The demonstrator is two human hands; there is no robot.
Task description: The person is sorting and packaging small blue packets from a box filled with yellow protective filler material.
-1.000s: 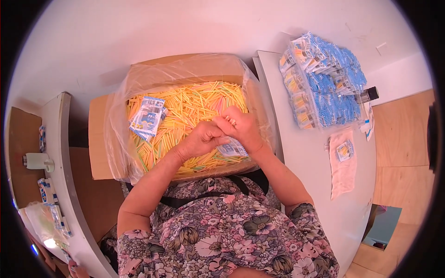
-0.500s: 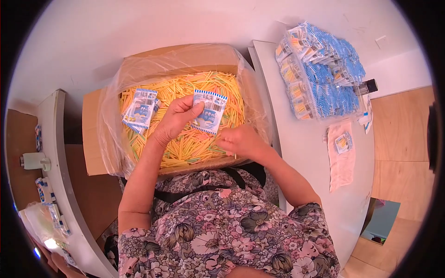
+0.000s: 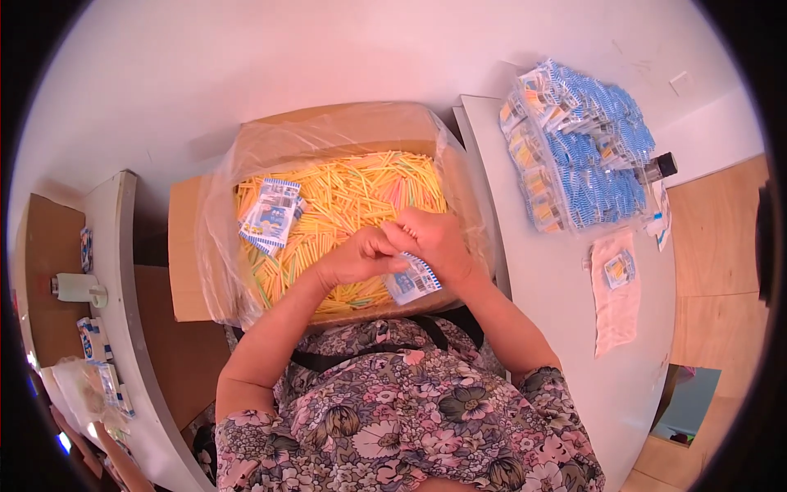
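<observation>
My left hand (image 3: 361, 256) pinches a small blue-and-white printed packet (image 3: 414, 283) over the front part of an open carton. The packet is tilted, with its striped edge to the right. My right hand (image 3: 436, 244) is closed and meets the left fingers at the packet's upper end; what its fingers hold, if anything, is hidden. Below both hands, thin yellow, orange and pink sticks (image 3: 352, 193) fill the carton (image 3: 188, 246), which has a clear plastic liner. A few similar packets (image 3: 272, 215) lie overlapped on the sticks at the left.
On the right table (image 3: 541, 303) stands a clear tray (image 3: 537, 193) packed with blue-striped packets, a dark-capped bottle (image 3: 660, 167) beside it. Nearer lies a pink cloth (image 3: 616, 316) with one packet (image 3: 620, 269). The left shelf holds a pale green roll-like object (image 3: 78, 289); another person's arm (image 3: 119, 459) shows below.
The packet has come toward me and to the right, and is now tilted. My hands, apart before, now touch at its end. The whole view has shifted slightly.
</observation>
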